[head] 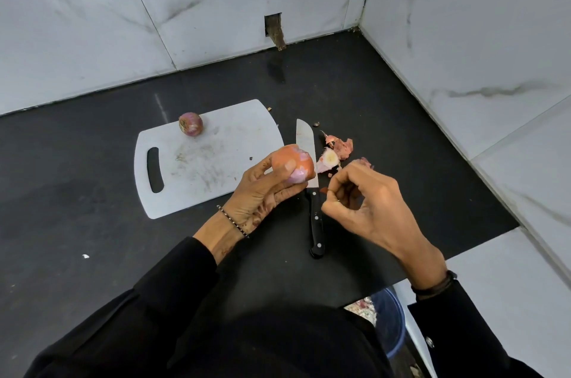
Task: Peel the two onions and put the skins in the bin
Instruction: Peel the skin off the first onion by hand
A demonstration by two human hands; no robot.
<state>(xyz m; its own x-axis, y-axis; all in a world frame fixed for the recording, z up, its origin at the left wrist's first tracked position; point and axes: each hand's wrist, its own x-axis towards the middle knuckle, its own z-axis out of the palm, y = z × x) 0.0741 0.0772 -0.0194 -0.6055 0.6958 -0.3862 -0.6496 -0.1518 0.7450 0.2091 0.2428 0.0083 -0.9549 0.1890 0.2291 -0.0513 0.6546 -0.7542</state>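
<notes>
Left hand (262,189): up off the counter, fingers and thumb wrapped round the first onion (293,164), thumb pressed flat on its side.
First onion: held just above the knife (309,161), the orange outer skin covering most of it, pale pink flesh showing on the lower right.
Right hand (370,201): hovering just beside the first onion, apart from it, fingers curled in toward the thumb. There is a tiny reddish scrap (323,190) at the fingertips, and it is too small to tell whether it is actually pinched.
Second onion (190,123): sitting alone at the far edge of the cutting board (216,161), purple skin on, well apart from both hands.
Cutting board: white, handle slot to the left, lying flat on the black counter (92,192), scuffed with dark marks.
Knife: lying on the counter just right of the board, blade pointing away from the person, black riveted handle toward them, between the 2 hands.
Skins (341,146): a small pinkish heap on the counter right of the blade, with 1 cut onion end (329,158) lying against it.
Bin (391,325): blue, down below the counter's near-right corner, partly hidden by the right sleeve, with peelings visible inside.
Wrists: beaded bracelet on the left, dark band on the right, black sleeves on both.
Walls: pale marble-look tiles meeting in the far corner.
</notes>
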